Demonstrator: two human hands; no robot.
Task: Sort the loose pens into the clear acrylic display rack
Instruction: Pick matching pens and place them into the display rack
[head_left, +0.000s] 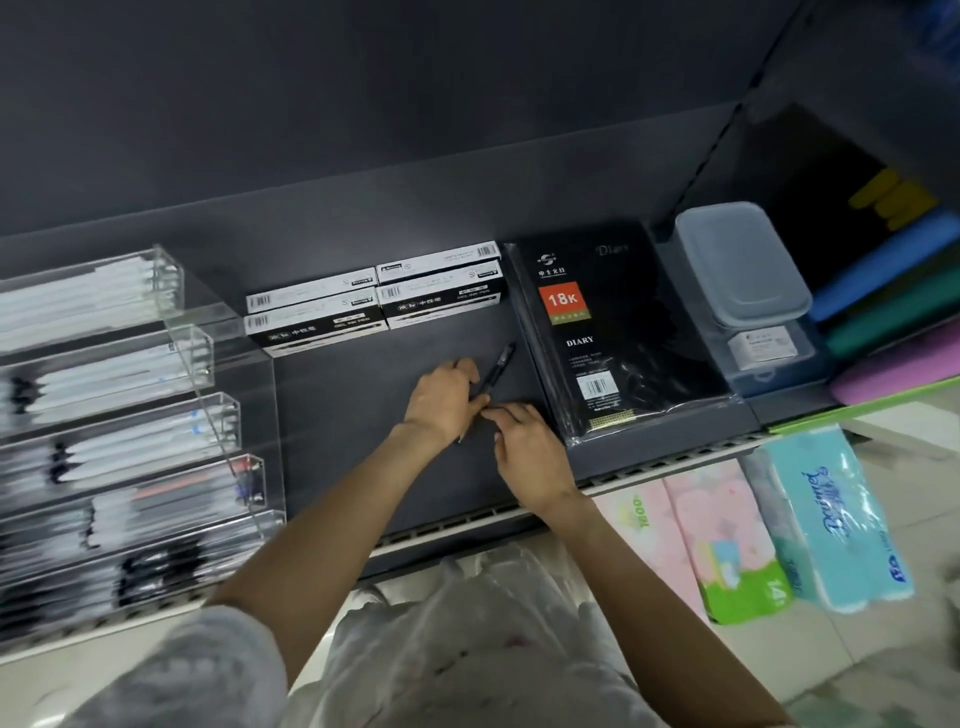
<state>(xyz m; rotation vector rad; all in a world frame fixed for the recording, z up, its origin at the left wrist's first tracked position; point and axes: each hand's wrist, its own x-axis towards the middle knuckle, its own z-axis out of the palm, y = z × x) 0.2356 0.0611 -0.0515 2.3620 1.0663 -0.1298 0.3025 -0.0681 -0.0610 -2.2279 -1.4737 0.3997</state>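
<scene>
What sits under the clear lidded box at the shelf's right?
The clear box rests on a larger clear bin. Through its wall a small white labelled packet shows; anything else inside is covered or too blurred to tell.

Two hands are over the dark shelf (363, 447): the left hand (441, 400) and the right hand (530, 447). One loose black pen (500, 366) shows clearly (any others under the hands cannot be counted). One clear acrylic rack (218, 364) has five stepped tiers, their pens too blurred to count. Four pen boxes (374, 296) lie in two stacks of two. One black diary (623, 338), two stacked clear plastic containers (743, 260), and two tissue packs (841, 519) are below.
</scene>
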